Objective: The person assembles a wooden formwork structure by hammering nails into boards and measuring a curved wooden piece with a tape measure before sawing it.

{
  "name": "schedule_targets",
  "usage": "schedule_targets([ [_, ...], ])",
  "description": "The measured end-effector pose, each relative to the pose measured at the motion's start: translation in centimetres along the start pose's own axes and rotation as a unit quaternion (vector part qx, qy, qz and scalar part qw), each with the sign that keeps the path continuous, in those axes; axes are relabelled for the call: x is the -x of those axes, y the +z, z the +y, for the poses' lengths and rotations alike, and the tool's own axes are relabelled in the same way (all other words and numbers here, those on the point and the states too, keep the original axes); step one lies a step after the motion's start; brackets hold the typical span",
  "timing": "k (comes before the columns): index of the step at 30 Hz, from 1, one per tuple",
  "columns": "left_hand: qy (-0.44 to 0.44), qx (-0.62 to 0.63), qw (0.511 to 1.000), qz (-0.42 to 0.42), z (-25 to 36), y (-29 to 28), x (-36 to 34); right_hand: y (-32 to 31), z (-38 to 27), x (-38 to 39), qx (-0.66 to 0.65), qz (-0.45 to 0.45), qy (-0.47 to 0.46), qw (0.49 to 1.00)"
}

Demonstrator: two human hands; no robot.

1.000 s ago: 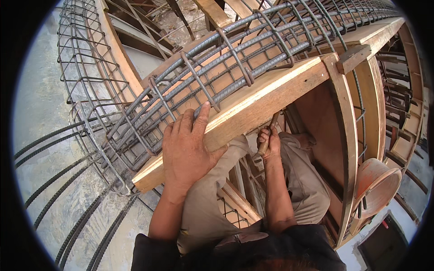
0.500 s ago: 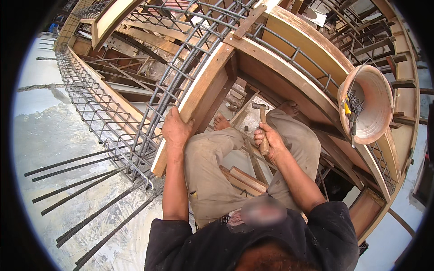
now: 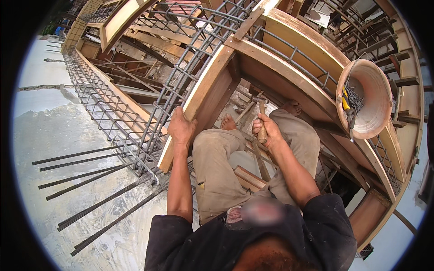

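Note:
My left hand [image 3: 181, 126] is wrapped round the edge of a timber formwork board [image 3: 205, 91] that runs diagonally alongside a steel rebar cage [image 3: 178, 81]. My right hand [image 3: 266, 128] grips the wooden handle of a hammer [image 3: 262, 108], held upright between my knees with its metal head at the top. A curved wooden form side [image 3: 289, 79] crosses beyond the hammer. My bare feet show below among timber pieces, inside the framework.
At the right a pinkish bucket [image 3: 368, 106] holds tools with yellow handles and loose metal pieces. More curved formwork [image 3: 409, 149] lies beyond it. Several rebar ends [image 3: 81, 167] stick out over a pale concrete slab [image 3: 40, 203] at the left. Braced timbers fill the area ahead.
The view has widened to show more framework and the bucket. My left hand has gone from resting spread on the board to gripping its edge. The hammer now shows upright, out from under the board.

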State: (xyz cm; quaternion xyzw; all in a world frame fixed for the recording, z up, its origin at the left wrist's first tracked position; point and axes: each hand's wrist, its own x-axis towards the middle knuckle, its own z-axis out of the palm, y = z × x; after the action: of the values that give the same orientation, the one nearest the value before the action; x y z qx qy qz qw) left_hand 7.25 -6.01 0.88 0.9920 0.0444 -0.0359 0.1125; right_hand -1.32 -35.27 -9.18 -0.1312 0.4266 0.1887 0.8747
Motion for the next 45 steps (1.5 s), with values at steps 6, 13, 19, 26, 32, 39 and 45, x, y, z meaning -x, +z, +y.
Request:
schedule_targets([
  [6, -0.039, -0.012, 0.996, -0.079, 0.3, -0.9, -1.0, 4.9, 0.1, 5.6, 0.235, 0.009, -0.066, 0.97],
  [13, 0.103, -0.059, 0.985, 0.124, 0.5, 0.6, -0.5, 3.4, -0.8, 6.9, 0.706, 0.042, -0.481, 0.518],
  [19, 0.029, -0.022, 0.999, 0.018, 2.8, -0.2, -3.4, 4.0, -3.0, 8.0, 0.795, 0.022, -0.437, 0.421],
  [26, 0.057, 0.038, 0.998, -0.002, 4.8, 1.7, -1.0, 9.3, -11.1, 4.9, 0.792, 0.177, -0.461, 0.36],
  [32, 0.065, 0.064, 0.996, 0.023, 5.3, 3.0, 1.5, 11.4, -8.2, 8.4, 0.69, 0.074, -0.45, 0.562],
  [39, 0.084, 0.023, 0.995, 0.045, 4.9, 3.2, 2.4, 1.0, -1.6, 10.0, 0.576, -0.014, -0.423, 0.699],
  [45, 0.069, 0.068, 0.995, 0.012, 6.4, 3.4, 4.7, -2.5, 0.6, 8.2, 0.55, 0.027, -0.386, 0.74],
])
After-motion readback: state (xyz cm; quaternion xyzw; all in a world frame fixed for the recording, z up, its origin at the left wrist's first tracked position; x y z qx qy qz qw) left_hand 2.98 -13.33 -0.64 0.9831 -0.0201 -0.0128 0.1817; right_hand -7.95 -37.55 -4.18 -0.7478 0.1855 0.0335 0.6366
